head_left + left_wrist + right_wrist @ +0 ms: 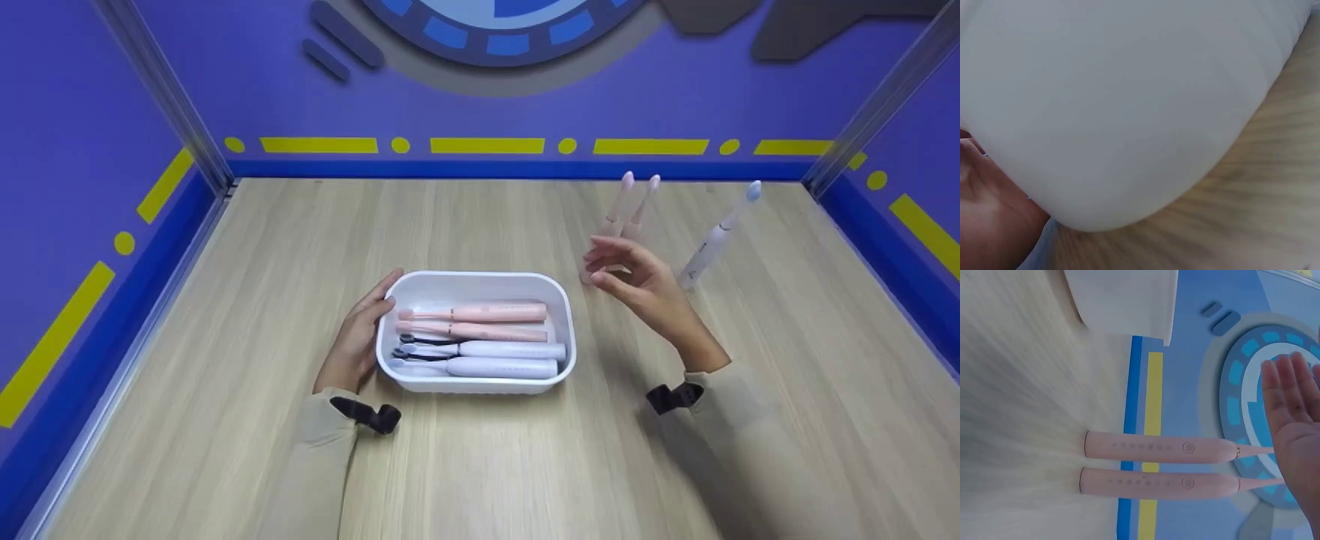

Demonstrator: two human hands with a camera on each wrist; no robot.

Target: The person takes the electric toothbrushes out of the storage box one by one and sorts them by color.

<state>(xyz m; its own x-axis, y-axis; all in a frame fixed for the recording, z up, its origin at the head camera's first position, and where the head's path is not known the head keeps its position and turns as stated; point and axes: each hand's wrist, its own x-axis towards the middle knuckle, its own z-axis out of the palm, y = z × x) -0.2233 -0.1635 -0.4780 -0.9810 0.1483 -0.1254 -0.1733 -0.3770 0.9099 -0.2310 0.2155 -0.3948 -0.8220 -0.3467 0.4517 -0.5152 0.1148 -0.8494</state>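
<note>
A white plastic bin (480, 386) sits in the middle of the table. My left hand (351, 346) holds it by the left end, thumb over the rim. Inside lie two pink electric toothbrushes (499, 312) above two white electric toothbrushes (502, 367), with dark brush heads (405, 352) poking out from under them. Two more pink electric toothbrushes (1157, 448) stand upright on the table right of the bin. In front of them in the head view is my right hand (637, 281), empty, its fingers loosely extended. Farther right stands a white electric toothbrush (706, 255).
The wooden tabletop (247, 360) is bounded by a blue-purple back wall (480, 112) and side walls with yellow dashes. Metal corner posts (169, 82) rise at the back left and back right. A black wrist camera (367, 415) is strapped on each sleeve.
</note>
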